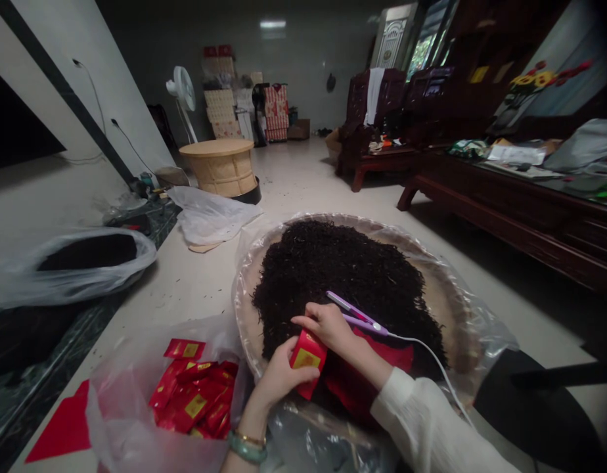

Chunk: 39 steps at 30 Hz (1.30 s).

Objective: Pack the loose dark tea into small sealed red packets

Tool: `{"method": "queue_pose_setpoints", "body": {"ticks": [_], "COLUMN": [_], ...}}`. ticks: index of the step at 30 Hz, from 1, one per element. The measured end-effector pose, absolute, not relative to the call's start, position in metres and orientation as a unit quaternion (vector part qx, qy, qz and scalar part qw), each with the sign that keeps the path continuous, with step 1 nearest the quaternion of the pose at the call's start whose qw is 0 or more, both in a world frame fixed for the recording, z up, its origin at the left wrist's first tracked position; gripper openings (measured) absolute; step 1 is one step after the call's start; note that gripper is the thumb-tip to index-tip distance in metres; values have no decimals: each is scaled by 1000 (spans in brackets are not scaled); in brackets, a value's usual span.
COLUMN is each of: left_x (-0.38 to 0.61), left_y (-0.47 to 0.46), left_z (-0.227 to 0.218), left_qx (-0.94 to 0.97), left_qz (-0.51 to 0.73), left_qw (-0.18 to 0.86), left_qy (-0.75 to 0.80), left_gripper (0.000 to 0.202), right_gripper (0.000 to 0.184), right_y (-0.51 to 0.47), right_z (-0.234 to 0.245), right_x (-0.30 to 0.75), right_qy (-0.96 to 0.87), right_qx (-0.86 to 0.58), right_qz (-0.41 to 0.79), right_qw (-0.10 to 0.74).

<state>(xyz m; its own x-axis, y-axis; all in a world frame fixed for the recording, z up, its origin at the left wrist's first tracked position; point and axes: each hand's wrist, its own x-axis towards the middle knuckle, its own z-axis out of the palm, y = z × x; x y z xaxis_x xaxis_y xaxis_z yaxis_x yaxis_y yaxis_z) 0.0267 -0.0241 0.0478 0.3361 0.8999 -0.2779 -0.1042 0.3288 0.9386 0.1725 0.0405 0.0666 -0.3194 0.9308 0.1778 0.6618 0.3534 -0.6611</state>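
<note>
My left hand (284, 371) grips a small red packet (311, 358) with a gold label, thumb across its front. At the packet's top edge, the bent fingers of my right hand (328, 323) close on it; whether they pinch anything else is hidden. Both hands are over the near part of a wide round basket (249, 328) lined with clear plastic. It holds a heap of dark dried tea leaves (333, 263). Just beyond my right hand lies a purple hair straightener (365, 322) with a white cord. Flat red packets (397, 355) rest beneath my right forearm.
At the left, a clear plastic bag (121, 420) contains several filled red packets (195, 397). Another bag of dark leaves (91, 253) sits on the ledge. A black round base (535, 407) stands at the right, a dark wooden table (505, 217) beyond, and a round wooden stool (219, 164) behind.
</note>
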Motion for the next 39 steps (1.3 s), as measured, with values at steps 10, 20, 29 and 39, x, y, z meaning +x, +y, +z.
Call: {"method": "queue_pose_setpoints", "body": {"ticks": [10, 20, 29, 39], "left_x": [38, 46, 48, 51], "left_y": [-22, -26, -27, -34], "left_z": [34, 35, 34, 37], "left_qx": [265, 250, 354, 361], "left_qz": [487, 530, 478, 453], "left_qw": [675, 655, 646, 662], "left_qy": [487, 477, 477, 476], "left_gripper": [58, 57, 51, 54], "right_gripper": [29, 38, 47, 27], "right_y": [42, 41, 28, 19], "right_z": [74, 53, 115, 122], "right_x": [225, 262, 247, 224], "right_qy": [-768, -754, -777, -800], "right_qx": [-615, -619, -462, -445], "right_qz": [59, 144, 374, 354], "right_qw": [172, 164, 206, 192]}}
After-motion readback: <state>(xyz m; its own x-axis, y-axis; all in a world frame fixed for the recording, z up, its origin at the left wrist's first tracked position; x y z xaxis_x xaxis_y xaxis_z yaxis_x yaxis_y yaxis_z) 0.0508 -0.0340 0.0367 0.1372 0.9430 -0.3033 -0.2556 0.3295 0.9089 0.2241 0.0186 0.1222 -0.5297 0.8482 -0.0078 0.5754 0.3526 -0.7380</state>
